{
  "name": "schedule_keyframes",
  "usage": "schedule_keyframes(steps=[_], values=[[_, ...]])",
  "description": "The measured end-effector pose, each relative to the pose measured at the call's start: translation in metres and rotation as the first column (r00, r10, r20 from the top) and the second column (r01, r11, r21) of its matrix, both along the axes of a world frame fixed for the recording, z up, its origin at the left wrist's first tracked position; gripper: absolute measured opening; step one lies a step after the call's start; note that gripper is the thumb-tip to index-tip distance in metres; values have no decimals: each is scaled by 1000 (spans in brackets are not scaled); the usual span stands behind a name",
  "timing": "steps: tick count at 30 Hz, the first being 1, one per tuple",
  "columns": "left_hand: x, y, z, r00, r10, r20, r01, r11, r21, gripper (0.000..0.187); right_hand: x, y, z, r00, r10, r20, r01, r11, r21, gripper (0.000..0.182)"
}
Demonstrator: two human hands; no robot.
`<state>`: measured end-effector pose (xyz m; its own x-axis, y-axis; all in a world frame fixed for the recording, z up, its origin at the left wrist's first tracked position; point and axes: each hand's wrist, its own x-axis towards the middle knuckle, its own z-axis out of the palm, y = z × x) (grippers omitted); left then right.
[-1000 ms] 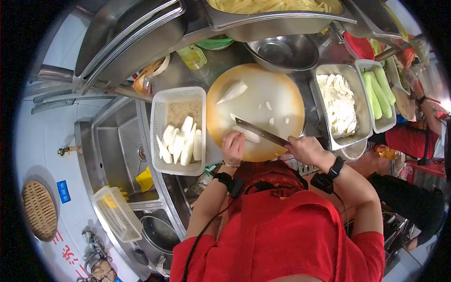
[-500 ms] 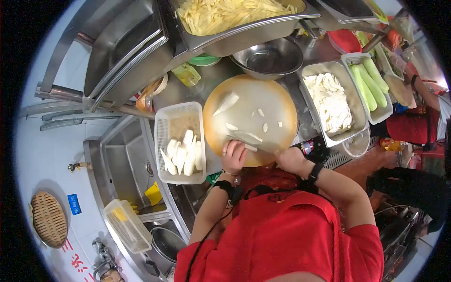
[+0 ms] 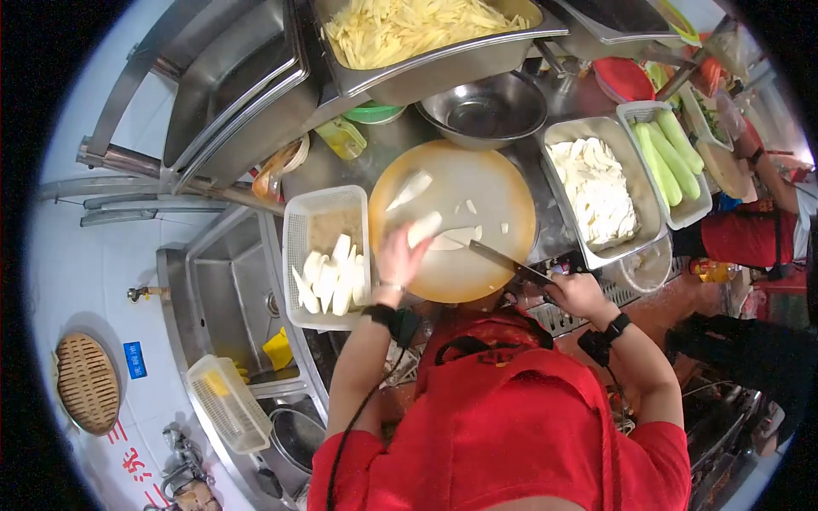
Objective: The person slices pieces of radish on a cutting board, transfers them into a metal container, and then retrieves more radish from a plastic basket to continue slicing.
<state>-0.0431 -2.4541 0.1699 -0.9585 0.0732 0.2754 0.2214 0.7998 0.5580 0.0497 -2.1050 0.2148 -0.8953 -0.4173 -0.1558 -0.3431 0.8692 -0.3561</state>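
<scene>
My left hand [image 3: 399, 259] is closed around a white vegetable piece [image 3: 424, 228] over the left part of the round cutting board [image 3: 460, 277]. In my right hand [image 3: 579, 295] is the handle of a knife [image 3: 514, 265], its blade reaching over the board's right side with the tip near a flat white slice [image 3: 463, 234]. Another white piece [image 3: 411, 189] lies at the board's upper left, and small offcuts lie to the right of it. Left of the board, a white basket [image 3: 290, 223] holds several peeled white pieces.
A metal tray [image 3: 558, 132] of white slices and a basket of green gourds [image 3: 673, 162] stand on the right. Behind the board is a metal bowl [image 3: 484, 109], below a raised tray of yellow strips [image 3: 417, 30]. A sink [image 3: 226, 289] lies left; another person [image 3: 750, 234] is at far right.
My left hand has moved up and left and now holds a white piece. My right hand has moved right, drawing the knife away from the board's lower edge.
</scene>
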Motion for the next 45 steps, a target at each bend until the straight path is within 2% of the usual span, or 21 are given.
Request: schedule_keyframes(steps=[4, 6, 8, 12, 14, 15, 16, 17, 18, 19, 21, 23, 24, 25, 26, 28, 32, 34, 37, 42, 45], values=[[-43, 17, 34, 988, -83, -128, 61, 984, -168, 44, 5, 4, -1, 999, -41, -33, 39, 998, -48, 22], [-47, 28, 29, 947, -294, -127, 247, 924, -292, 45, 7, 8, 4, 999, -24, -38, 23, 999, -31, 22], [-31, 38, 27, 799, -555, 230, 596, 781, -187, 46, 11, 16, 4, 998, -59, -29, 58, 998, -18, 22], [6, 37, -3, 851, -450, 271, 514, 818, -259, 41, 11, 16, 7, 993, -119, -22, 119, 993, -4, 20], [19, 27, -9, 932, -345, 109, 361, 904, -229, 36, 9, 14, 7, 994, -104, -12, 104, 994, -21, 21], [21, 22, -12, 929, -353, 110, 369, 902, -225, 36, 6, 10, 6, 994, -112, -10, 112, 994, -17, 21], [22, 15, -15, 903, -290, 317, 270, 957, 104, 35, 3, 6, 2, 997, -75, -15, 75, 997, 22, 21], [22, 9, -20, 806, -283, 519, 74, 920, 386, 35, 0, 1, -2, 999, -37, -17, 38, 997, 60, 21], [18, 5, -22, 766, -345, 543, 48, 872, 487, 32, -4, -6, -4, 997, -66, -36, 68, 996, 65, 20], [16, 5, -25, 760, -351, 547, 49, 870, 491, 32, -9, -11, -5, 995, -99, -27, 101, 994, 53, 21], [8, 15, 11, 466, -413, 782, -65, 866, 496, 27, -16, -20, -9, 992, -100, -75, 106, 991, 79, 22], [8, 27, 7, 483, -374, 792, -78, 882, 464, 24, -18, -28, -4, 995, -87, -47, 90, 994, 63, 22], [10, 28, -4, 805, -272, 527, 175, 958, 228, 24, -18, -32, -2, 997, -73, -18, 74, 996, 41, 23], [12, 28, -15, 956, -266, 124, 279, 954, -109, 25, -17, -36, 0, 997, -75, -17, 76, 996, 43, 23], [15, 28, -15, 955, -270, 124, 283, 953, -105, 25, -15, -40, 2, 998, -68, -6, 68, 995, 66, 23], [29, 25, -13, 971, -220, -92, 220, 975, -13, 26, -14, -40, 2, 999, -47, 2, 46, 996, 82, 23], [53, 19, -29, 957, -253, -144, 247, 967, -60, 24, -12, -49, 11, 999, -45, 1, 45, 998, 46, 23], [56, 25, -38, 972, -183, -146, 181, 983, -21, 23, -12, -60, 3, 988, -74, 132, 55, 988, 145, 23], [53, 25, -37, 965, -204, -164, 210, 977, 24, 23, -17, -64, 10, 998, -6, 55, -8, 970, 244, 21], [55, 32, -37, 973, -165, -160, 173, 984, 38, 21, -14, -63, 7, 994, -25, 102, 5, 981, 193, 19], [51, 33, -32, 968, -172, -184, 181, 983, 29, 19, -21, -65, 6, 999, 18, 48, -27, 978, 207, 16]])
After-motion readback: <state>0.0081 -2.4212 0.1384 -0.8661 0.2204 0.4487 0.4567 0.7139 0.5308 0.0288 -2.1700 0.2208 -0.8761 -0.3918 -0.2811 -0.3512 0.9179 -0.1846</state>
